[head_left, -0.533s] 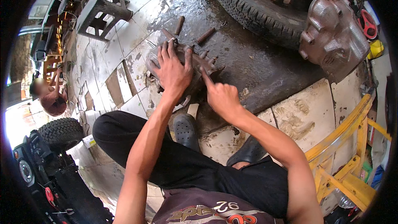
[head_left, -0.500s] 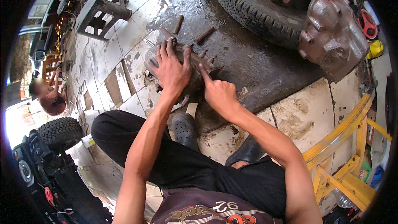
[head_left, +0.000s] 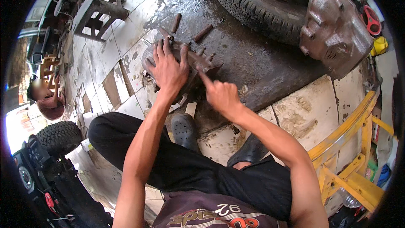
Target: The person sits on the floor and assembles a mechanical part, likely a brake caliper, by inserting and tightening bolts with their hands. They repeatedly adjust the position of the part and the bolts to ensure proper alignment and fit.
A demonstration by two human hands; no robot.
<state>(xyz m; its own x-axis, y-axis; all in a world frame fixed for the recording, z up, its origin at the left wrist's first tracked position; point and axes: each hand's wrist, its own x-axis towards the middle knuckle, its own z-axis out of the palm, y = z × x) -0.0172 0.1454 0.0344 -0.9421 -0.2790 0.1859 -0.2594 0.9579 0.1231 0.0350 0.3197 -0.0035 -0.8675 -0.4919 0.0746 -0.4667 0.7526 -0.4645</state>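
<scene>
Beyond the fingers (head_left: 202, 77), to the right, lies a tire (head_left: 249, 14); farther right, a brown metal casing (head_left: 335, 31); beyond them leftward, a dark stool (head_left: 103, 5); near right, a yellow frame (head_left: 344, 133).

Bare forearms (head_left: 148, 131) angled forward, left hand (head_left: 169, 72) spread palm-down, right hand (head_left: 223, 97) with index finger (head_left: 205, 79) extended

The left hand (head_left: 168, 75) lies splayed on a grimy brown-grey metal part (head_left: 199, 62), while the right hand (head_left: 223, 97) — index finger (head_left: 205, 79) extended, the others curled — points at its right side. A black treaded rubber tyre (head_left: 253, 12) and a lumpy brown metal housing (head_left: 335, 31) sit upper right; a dark plastic stool (head_left: 93, 6) stands upper left.
</scene>
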